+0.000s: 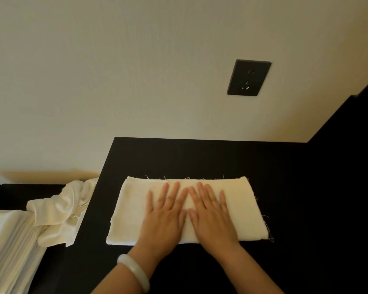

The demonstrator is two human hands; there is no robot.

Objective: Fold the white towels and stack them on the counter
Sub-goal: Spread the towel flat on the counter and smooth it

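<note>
A folded white towel (134, 211) lies flat on the black counter (200, 158), its frayed edges showing threads at the back and right. My left hand (166, 215) and my right hand (210, 213) press side by side on its middle, palms down with fingers straight and spread. A crumpled white towel (62, 211) hangs over the counter's left edge. Below it at the far left sits a stack of folded white towels (9, 247).
A pale wall rises behind the counter with a dark power socket (249, 77) on it. A black panel (348, 134) borders the counter on the right. A lower dark surface (26, 194) lies to the left. A pale bangle (134, 272) circles my left wrist.
</note>
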